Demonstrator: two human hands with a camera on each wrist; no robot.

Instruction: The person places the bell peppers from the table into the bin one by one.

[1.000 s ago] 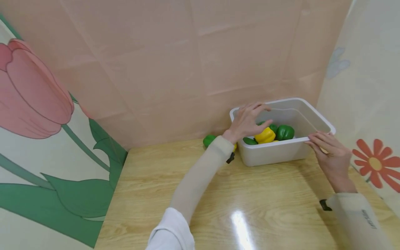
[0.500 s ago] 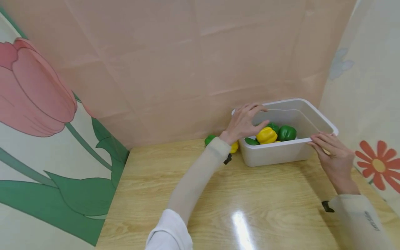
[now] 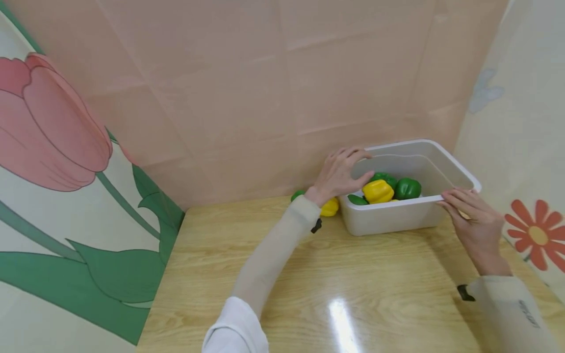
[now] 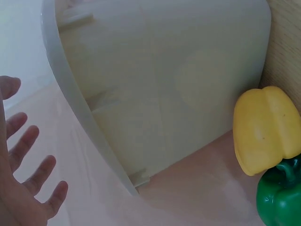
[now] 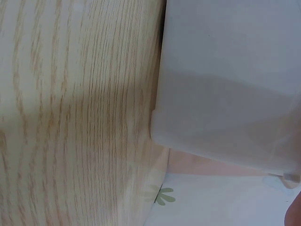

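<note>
A white plastic bin (image 3: 393,218) stands at the back right with several bell peppers inside, among them a yellow bell pepper (image 3: 378,191) and a green bell pepper (image 3: 408,188). My left hand (image 3: 336,172) is held over the bin's left end, fingers spread and nothing in them. In the left wrist view those fingers are apart from the bin's rim (image 4: 75,101). With fingers and thumb, my right hand (image 3: 476,220) pinches the rim at the front right corner.
Outside the bin's left wall lie another yellow bell pepper (image 4: 263,129) and a green one (image 4: 282,195), partly behind the left wrist in the head view. The wooden table (image 3: 247,230) meets a pink backdrop (image 3: 220,122) behind and a pale wall at right.
My left hand has drawn back left from over the peppers, uncovering more of the bin's contents and the yellow bell pepper outside. The right hand keeps its hold on the rim.
</note>
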